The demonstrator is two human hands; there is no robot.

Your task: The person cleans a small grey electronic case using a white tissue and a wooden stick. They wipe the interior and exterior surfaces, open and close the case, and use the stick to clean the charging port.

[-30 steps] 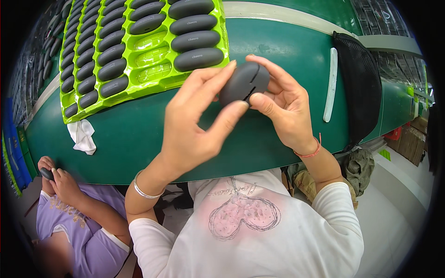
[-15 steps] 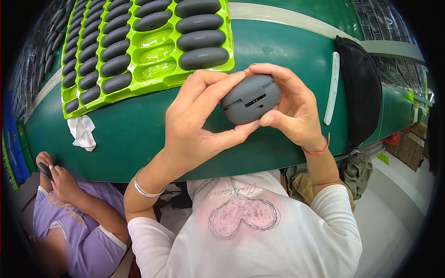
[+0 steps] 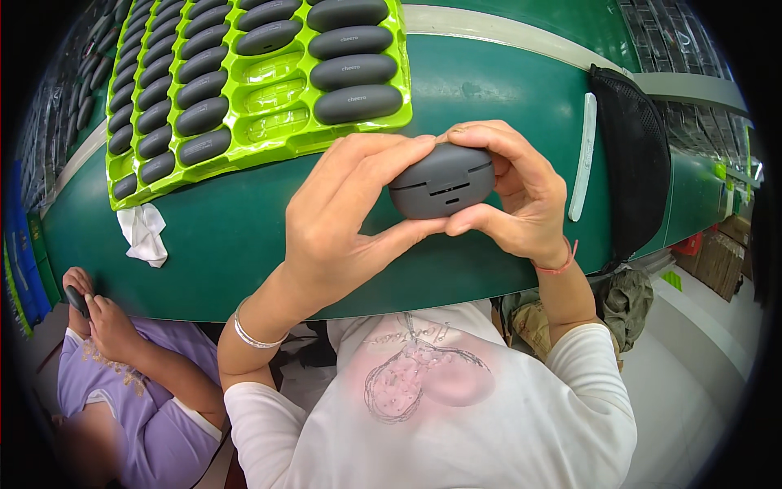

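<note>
A dark grey, rounded earbud charging case (image 3: pixel 442 184) is held above the green table between my two hands. Its side with the hinge line and a small port slot faces me, and its lid looks closed. My left hand (image 3: pixel 338 208) grips the left end, thumb below and fingers on top. On the right end, my right hand (image 3: pixel 517 187) does the same, its index finger curled over the upper edge. Just beyond my left hand lies a bright green tray (image 3: pixel 269 147) with rows of similar grey cases, several of its slots bare.
A crumpled white cloth (image 3: pixel 143 234) lies by the tray's near corner. To the right are a pale flat strip (image 3: pixel 584 156) and a black mesh pouch (image 3: pixel 631 163). At lower left, a co-worker's hands (image 3: pixel 102 314) hold a small dark object. The green table (image 3: pixel 236 277) curves across.
The case has been turned from a tilt to nearly level, its port side now squarer to me. Both hands have shifted slightly with it and keep their hold.
</note>
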